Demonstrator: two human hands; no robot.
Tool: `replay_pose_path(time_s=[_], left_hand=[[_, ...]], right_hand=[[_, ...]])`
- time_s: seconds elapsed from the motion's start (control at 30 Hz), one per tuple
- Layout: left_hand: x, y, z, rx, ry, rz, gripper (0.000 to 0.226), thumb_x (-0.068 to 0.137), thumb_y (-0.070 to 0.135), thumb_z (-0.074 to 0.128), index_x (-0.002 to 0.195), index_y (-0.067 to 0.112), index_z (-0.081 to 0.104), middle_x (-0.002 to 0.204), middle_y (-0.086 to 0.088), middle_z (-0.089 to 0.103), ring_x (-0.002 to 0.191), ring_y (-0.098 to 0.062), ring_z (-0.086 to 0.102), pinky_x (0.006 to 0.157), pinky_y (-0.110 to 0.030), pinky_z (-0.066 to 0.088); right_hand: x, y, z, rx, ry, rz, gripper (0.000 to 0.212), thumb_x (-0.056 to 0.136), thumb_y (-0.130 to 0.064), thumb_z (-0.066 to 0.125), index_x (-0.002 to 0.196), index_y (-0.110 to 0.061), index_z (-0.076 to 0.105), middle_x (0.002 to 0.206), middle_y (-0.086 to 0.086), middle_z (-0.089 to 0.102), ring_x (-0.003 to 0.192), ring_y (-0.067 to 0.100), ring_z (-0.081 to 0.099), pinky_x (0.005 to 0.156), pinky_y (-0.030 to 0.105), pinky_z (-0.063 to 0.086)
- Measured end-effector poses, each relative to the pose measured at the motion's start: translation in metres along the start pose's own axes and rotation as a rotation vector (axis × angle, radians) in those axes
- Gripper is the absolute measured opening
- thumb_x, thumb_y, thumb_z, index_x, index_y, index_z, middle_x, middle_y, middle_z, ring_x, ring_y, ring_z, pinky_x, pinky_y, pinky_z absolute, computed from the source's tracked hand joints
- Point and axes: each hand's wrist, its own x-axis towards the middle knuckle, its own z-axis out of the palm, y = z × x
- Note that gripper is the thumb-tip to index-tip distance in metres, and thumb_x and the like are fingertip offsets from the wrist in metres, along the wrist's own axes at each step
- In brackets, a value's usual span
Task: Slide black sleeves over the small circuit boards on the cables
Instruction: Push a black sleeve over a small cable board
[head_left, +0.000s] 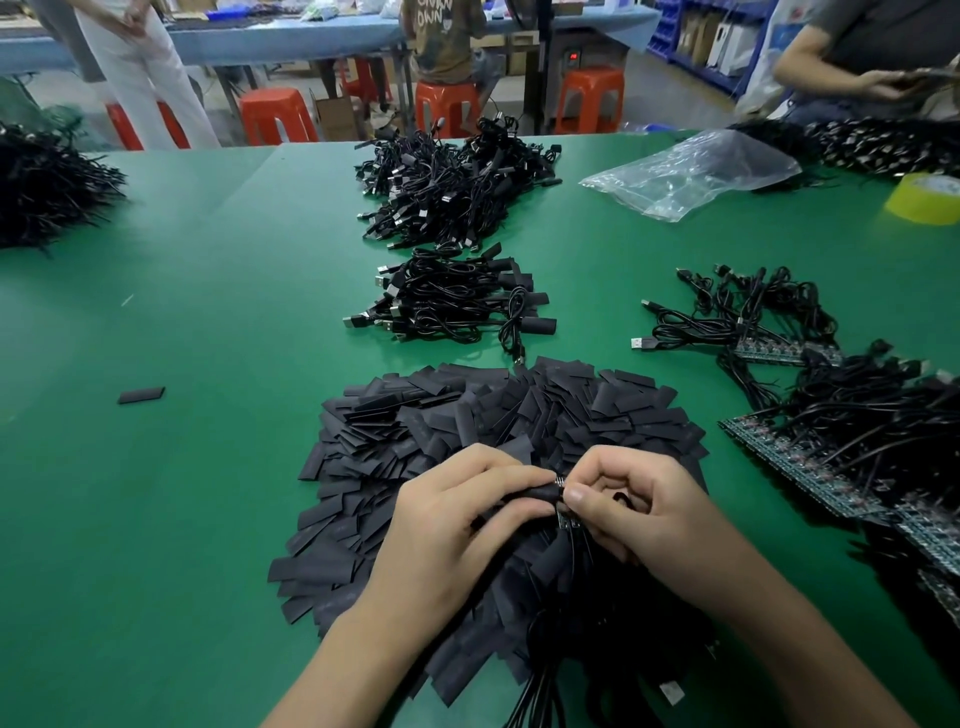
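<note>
At the near edge of the green table (208, 312), a cable (540, 686) is trailing up to a worker's hands. The left hand (457, 525) is pinching a black sleeve (535, 493) between thumb and curled fingers, its long axis running left to right and its mouth facing right. The right hand (639, 514), fingers curled tight, is pinching a small board (563, 514) at that mouth, just right of the left fingertips, so the coming push looks leftward along the sleeve. The sleeve pile (467, 410) is spreading beneath and beyond them, with sleeved cables (457, 306) lying farther off.
</note>
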Motion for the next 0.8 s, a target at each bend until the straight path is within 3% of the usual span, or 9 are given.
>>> replay_pose_path(time_s=[0.2, 0.4, 0.5, 0.63, 0.8], left_hand=[[-0.0017, 0.0002, 0.0014, -0.001, -0.007, 0.012, 0.017, 0.094, 0.022, 0.076, 0.11, 0.016, 0.078, 0.102, 0.01, 0.068, 0.093, -0.002, 0.066, 0.082, -0.015, 0.05], [0.0038, 0.0073, 0.0006, 0.063, 0.208, -0.087, 0.037, 0.082, 0.026, 0.088, 0.113, 0.011, 0.076, 0.099, 0.005, 0.07, 0.092, -0.005, 0.067, 0.087, -0.012, 0.046], [0.0031, 0.0084, -0.0011, 0.07, 0.273, -0.127, 0.031, 0.081, 0.022, 0.088, 0.107, 0.009, 0.077, 0.094, 0.004, 0.072, 0.089, -0.008, 0.069, 0.085, -0.016, 0.049], [0.0018, 0.0077, 0.0021, 0.06, 0.281, -0.151, 0.024, 0.08, 0.012, 0.087, 0.102, 0.007, 0.08, 0.097, 0.003, 0.075, 0.092, -0.006, 0.071, 0.086, -0.018, 0.051], [0.0041, 0.0091, 0.0024, -0.068, 0.247, -0.234, 0.025, 0.081, 0.019, 0.082, 0.105, 0.012, 0.08, 0.099, 0.007, 0.076, 0.094, -0.007, 0.072, 0.086, -0.014, 0.05]], right_hand=[[0.0001, -0.0005, 0.0006, -0.033, -0.008, -0.024, 0.018, 0.092, -0.039, 0.062, 0.084, -0.024, 0.067, 0.06, -0.011, 0.053, 0.055, 0.007, 0.047, 0.054, 0.021, 0.038], [0.0012, -0.0012, 0.0036, 0.081, 0.057, 0.008, 0.016, 0.097, -0.026, 0.062, 0.082, -0.025, 0.067, 0.064, -0.007, 0.059, 0.054, 0.009, 0.052, 0.052, 0.018, 0.041], [0.0012, -0.0033, 0.005, 0.112, 0.06, 0.017, 0.015, 0.096, -0.027, 0.061, 0.082, -0.026, 0.068, 0.067, -0.005, 0.062, 0.055, 0.01, 0.053, 0.051, 0.02, 0.042], [0.002, -0.0048, 0.0093, 0.127, 0.072, 0.016, 0.017, 0.097, -0.024, 0.062, 0.081, -0.026, 0.069, 0.066, -0.003, 0.062, 0.054, 0.01, 0.053, 0.051, 0.02, 0.042], [0.0014, -0.0035, 0.0104, 0.127, 0.084, 0.016, 0.024, 0.102, -0.013, 0.062, 0.08, -0.022, 0.068, 0.065, -0.004, 0.06, 0.053, 0.01, 0.052, 0.051, 0.02, 0.042]])
